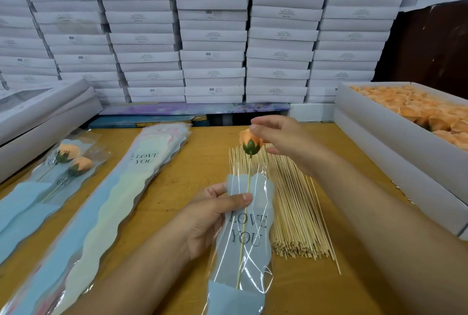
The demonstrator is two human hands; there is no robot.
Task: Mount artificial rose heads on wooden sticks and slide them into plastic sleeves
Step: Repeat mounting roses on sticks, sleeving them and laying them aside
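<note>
Two hands were at work over the wooden table [192,162] in the head view. The left hand [210,218] gripped the upper part of a plastic sleeve [247,243] printed "LOVE YOU", thumb across its front and fingers curled behind it. The right hand [278,135] pinched the top of an orange rose head [249,141] between thumb and fingertips. The rose head sat on a wooden stick [247,203], above the mouth of the sleeve. The stick ran down inside the sleeve, its lower end reaching the blue paper pocket near the bottom.

Just beside the sleeve, on the right, lay a bundle of bare sticks [291,208] on the table. Further right stood an open white box [379,122] filled with orange rose heads [417,109]. Left of centre lay a stack of empty sleeves [121,193], the top one printed "LOVE YOU". At far left lay finished sleeved roses [73,160], two orange heads showing. White flat boxes [212,36] were stacked in columns along the back of the table.
</note>
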